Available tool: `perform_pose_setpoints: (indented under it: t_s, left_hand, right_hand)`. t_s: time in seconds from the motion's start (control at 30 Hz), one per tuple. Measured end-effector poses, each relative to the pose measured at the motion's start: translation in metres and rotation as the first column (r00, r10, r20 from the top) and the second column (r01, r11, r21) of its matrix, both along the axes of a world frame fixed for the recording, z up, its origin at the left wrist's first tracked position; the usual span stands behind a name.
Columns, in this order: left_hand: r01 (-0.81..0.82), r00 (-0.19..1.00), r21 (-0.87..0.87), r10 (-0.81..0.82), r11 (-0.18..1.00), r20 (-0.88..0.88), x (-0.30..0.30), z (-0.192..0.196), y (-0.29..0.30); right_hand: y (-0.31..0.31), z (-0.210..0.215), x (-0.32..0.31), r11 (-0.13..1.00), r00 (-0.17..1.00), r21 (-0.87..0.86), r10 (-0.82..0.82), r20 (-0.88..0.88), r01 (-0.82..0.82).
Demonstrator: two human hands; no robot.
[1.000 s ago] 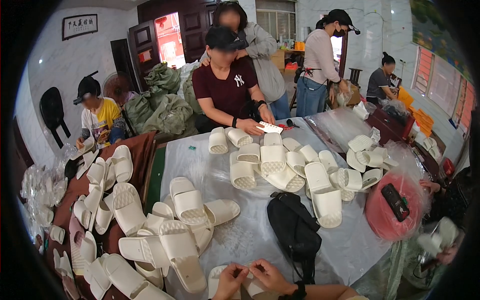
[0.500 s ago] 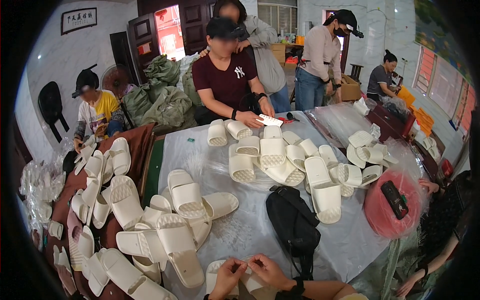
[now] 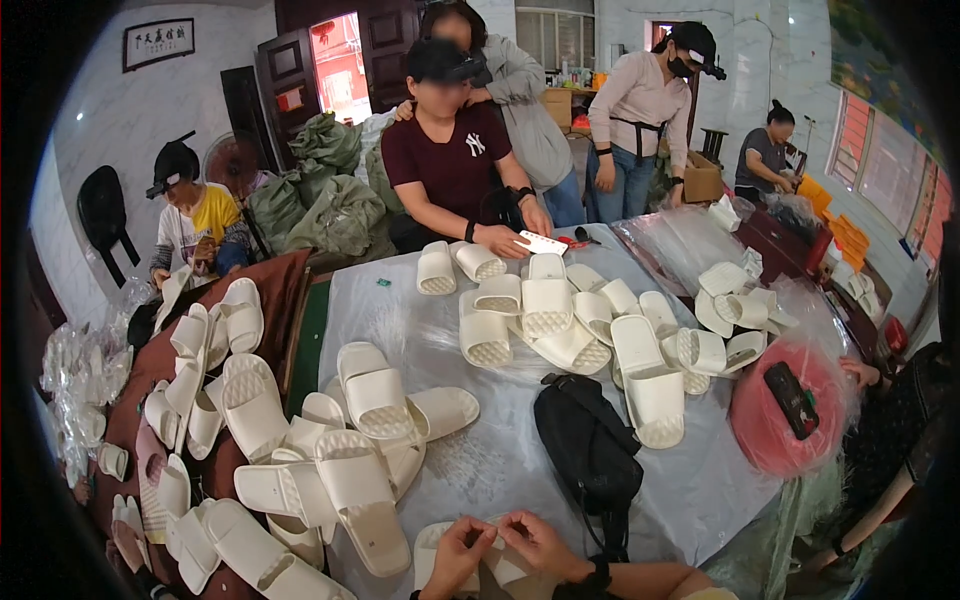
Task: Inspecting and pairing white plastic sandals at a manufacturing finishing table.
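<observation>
Head view, looking down over a table (image 3: 500,460) covered in pale, glossy sheeting that wrinkles toward its edges. At the lower edge both of the person's hands meet over a cream slipper (image 3: 440,545), a moulded foam-like slide with a broad strap. The left hand (image 3: 455,552) curls its fingers onto the slipper's upper side; the right hand (image 3: 535,540) pinches close against it, fingertips bent inward and nearly touching the left ones. What exactly sits between the fingertips is too small to tell, possibly a small tag.

To the left lies a loose heap of slippers (image 3: 340,470), the same cream colour, several turned sole-up to show a ribbed, dimpled tread. A second cluster of slippers (image 3: 560,320) spreads across the far middle of the table. A black fabric bag (image 3: 590,450) with a soft, slumped shape sits just right of the hands, its strap trailing down toward them. Farther right is a round red bundle (image 3: 780,420) under clear film, a dark flat device resting on top. On the far wall hangs a framed rectangular sign (image 3: 158,42), white with dark characters. A person in a maroon shirt (image 3: 450,165) leans on the far edge, holding a white card.
</observation>
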State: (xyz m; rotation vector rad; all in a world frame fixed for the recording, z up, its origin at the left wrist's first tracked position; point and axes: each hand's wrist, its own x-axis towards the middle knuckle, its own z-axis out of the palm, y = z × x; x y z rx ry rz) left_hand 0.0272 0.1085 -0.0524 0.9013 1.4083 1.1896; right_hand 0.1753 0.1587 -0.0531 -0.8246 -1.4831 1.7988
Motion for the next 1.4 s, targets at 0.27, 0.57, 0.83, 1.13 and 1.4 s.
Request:
perform_pose_setpoints:
  t_s: [0.27,0.57,0.83,1.13,1.4]
  left_hand:
    - [-0.005,1.0,-0.04,0.005,0.999,-0.017,0.008,0.036,-0.002]
    - [0.004,1.0,0.04,-0.005,0.999,0.009,0.009,0.026,-0.005]
    - [0.032,0.995,0.07,-0.025,0.997,-0.095,0.006,0.012,-0.002]
    - [-0.01,1.0,0.118,0.007,0.993,0.028,0.009,0.009,-0.001]
    - [-0.012,0.997,0.107,0.004,0.994,0.081,0.008,0.009,-0.002]
  right_hand:
    - [-0.006,0.03,0.001,0.999,0.999,-0.029,-0.041,0.024,0.041]
    - [-0.01,0.036,0.0,0.994,0.995,-0.071,-0.09,-0.05,0.087]
    - [-0.008,0.039,0.001,0.985,0.994,-0.142,-0.105,-0.017,0.102]
    - [-0.002,0.001,0.001,0.994,0.997,-0.089,-0.065,0.043,0.069]
    - [-0.007,0.03,0.0,0.991,0.997,-0.111,-0.079,0.008,0.079]
